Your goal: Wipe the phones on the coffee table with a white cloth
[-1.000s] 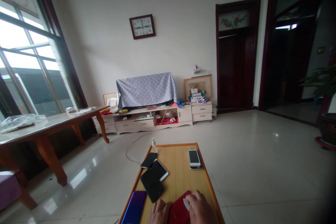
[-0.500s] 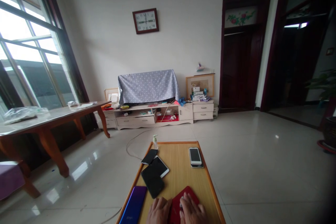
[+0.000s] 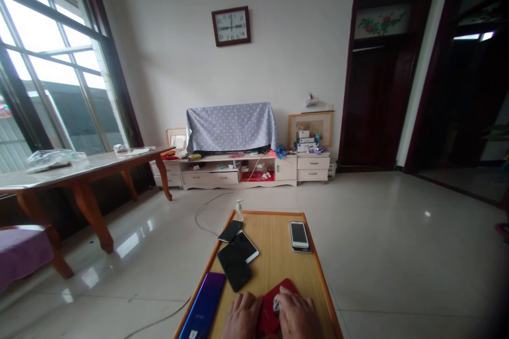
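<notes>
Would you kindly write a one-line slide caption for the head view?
Both hands, left and right, rest on a red phone on a low wooden table strewn with other phones.

Smooth wooden table (image 3: 278, 259), glossy glass-faced phones (image 3: 234, 273), matt red case (image 3: 274, 302), shiny tiled floor (image 3: 377, 233).

Red phone (image 3: 274, 304) under hands; purple-blue phone (image 3: 203, 311) to their left; black phone (image 3: 234, 273) beyond; light-wood desk (image 3: 274, 254).
</notes>
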Demonstrator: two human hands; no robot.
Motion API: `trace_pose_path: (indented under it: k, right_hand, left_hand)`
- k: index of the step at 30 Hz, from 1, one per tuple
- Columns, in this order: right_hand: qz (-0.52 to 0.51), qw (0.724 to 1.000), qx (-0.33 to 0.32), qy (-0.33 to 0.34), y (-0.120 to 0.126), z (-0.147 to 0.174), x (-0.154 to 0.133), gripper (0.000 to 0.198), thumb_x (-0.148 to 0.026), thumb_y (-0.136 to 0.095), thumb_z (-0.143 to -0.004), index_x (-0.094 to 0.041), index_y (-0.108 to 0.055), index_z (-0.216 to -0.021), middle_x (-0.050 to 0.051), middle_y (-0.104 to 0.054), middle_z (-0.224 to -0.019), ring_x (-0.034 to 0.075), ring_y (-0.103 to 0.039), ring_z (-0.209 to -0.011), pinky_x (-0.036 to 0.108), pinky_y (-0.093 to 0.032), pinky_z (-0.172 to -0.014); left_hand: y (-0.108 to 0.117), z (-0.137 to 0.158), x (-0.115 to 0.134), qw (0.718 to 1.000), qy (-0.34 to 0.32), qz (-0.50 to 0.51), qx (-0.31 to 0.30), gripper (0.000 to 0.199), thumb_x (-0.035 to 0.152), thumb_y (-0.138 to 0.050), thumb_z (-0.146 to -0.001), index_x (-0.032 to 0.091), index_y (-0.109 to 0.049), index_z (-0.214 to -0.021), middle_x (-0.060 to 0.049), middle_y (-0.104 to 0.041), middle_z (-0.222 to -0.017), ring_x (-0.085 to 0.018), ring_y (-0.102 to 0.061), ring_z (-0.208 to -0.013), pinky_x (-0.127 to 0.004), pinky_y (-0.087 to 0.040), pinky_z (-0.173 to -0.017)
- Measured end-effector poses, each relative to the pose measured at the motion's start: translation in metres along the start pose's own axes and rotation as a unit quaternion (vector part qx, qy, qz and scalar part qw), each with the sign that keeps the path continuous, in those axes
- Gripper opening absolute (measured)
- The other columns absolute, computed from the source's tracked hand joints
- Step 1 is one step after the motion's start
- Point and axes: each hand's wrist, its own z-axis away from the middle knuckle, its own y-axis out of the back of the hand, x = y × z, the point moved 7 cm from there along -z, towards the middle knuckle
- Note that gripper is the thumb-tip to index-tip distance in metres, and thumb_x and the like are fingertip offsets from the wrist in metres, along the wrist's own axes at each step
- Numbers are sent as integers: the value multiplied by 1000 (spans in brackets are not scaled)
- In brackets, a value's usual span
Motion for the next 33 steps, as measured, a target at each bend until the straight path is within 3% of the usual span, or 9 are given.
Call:
trace_pose_path:
  k: [5, 11, 16, 19, 22, 25, 28, 33]
  right_hand:
    - [24, 997, 61, 36, 2, -1, -7, 39, -15, -52, -84, -32, -66, -116, -1, -72, -121, 17, -69, -100, 27, -46, -85]
    - [64, 979, 116, 151, -13, 9, -23, 34, -20, -58, -80, -30, -71, -109, -3, -75, -115, 17, -73, -88, 27, -49, -77]
    - [101, 974, 124, 161, -18, 12, -15, 41, -31, -57, -87, -31, -65, -128, -2, -71, -122, 18, -71, -101, 27, -51, -78]
    - [92, 975, 103, 173, -23, 13, -10, 43, -38, -55, -92, -35, -61, -134, -3, -70, -123, 20, -70, -105, 29, -52, -84]
    - [69, 984, 59, 156, -28, 13, -7, 43, -43, -54, -93, -44, -58, -136, -5, -69, -125, 23, -70, -107, 37, -52, -91]
    - [56, 993, 30, 96, -26, 8, -1, 42, -48, -54, -93, -49, -56, -135, -5, -68, -127, 30, -67, -113, 49, -49, -97]
    - [56, 998, 3, 43, -30, 7, 2, 45, -49, -56, -92, -48, -56, -136, -2, -66, -129, 35, -62, -120, 60, -45, -101]
    - [56, 997, 25, 51, -57, 20, -19, 43, -53, -61, -87, -53, -58, -130, -5, -65, -131, 38, -62, -120, 70, -39, -104]
  left_hand:
    - [1, -1, -2, 1000, -9, -2, -10, 64, 66, -68, -73, 34, -60, -128, -4, -61, -119, -28, -53, -112, -41, -39, -98]
    - [0, 0, -1, 1000, -11, -13, -12, 57, 60, -67, -77, 35, -59, -129, -4, -62, -120, -28, -53, -114, -38, -40, -97]
    - [-5, 3, -7, 999, -19, -37, -31, 59, 56, -67, -81, 36, -54, -135, -3, -63, -127, -28, -55, -116, -39, -43, -98]
    - [-4, 8, -15, 997, -37, -59, -30, 46, 52, -59, -91, 32, -58, -132, -4, -64, -129, -28, -57, -117, -40, -46, -98]
    - [2, 14, -19, 995, -70, -66, -3, 36, 49, -57, -94, 33, -62, -126, -3, -68, -125, -26, -61, -114, -38, -49, -97]
    - [6, 17, -19, 994, -94, -61, 9, 38, 53, -60, -93, 35, -63, -126, -2, -69, -122, -24, -63, -111, -35, -50, -95]
    - [7, 16, -19, 995, -78, -58, 4, 36, 50, -60, -94, 37, -62, -127, 0, -69, -125, -23, -62, -114, -35, -48, -97]
    - [10, 16, -16, 997, -40, -49, -34, 41, 51, -59, -94, 38, -58, -133, 0, -66, -130, -26, -60, -118, -39, -45, -99]
